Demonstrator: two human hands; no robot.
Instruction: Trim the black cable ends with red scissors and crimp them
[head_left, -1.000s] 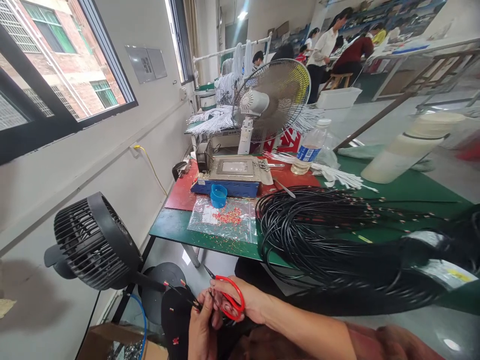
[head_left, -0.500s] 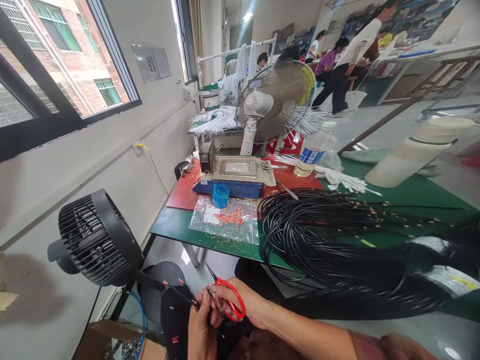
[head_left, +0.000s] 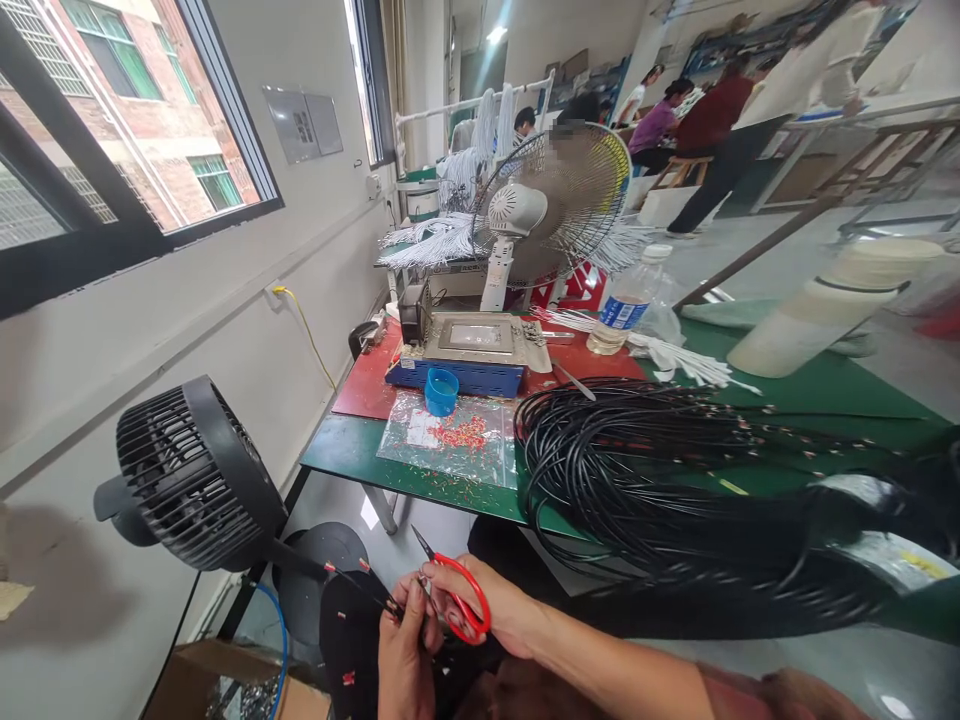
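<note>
Low in front of me, my left hand (head_left: 406, 635) is closed on thin black cables (head_left: 360, 583), whose red-tipped ends stick out to the left over my dark trouser leg. My right hand (head_left: 491, 598) is closed and holds red-handled scissors (head_left: 474, 628), the handle loops around and beside the fingers and a dark pointed blade (head_left: 424, 543) aimed up and left. The fingertips of both hands meet at the cables. What lies between those fingertips is too small to make out. Small red scraps (head_left: 349, 679) lie on the trouser leg.
A large bundle of black cables (head_left: 592, 450) covers the green table's right side. A plastic bag (head_left: 450, 465) with red bits, a blue cup (head_left: 442, 393) and a blue-based hot plate (head_left: 472, 377) stand ahead. A black fan (head_left: 199, 475) is left; an open cardboard box (head_left: 304, 700) sits below.
My hands have barely moved, with the fingers shifting slightly at the cable ends. In the background a person in a white top has walked to the right.
</note>
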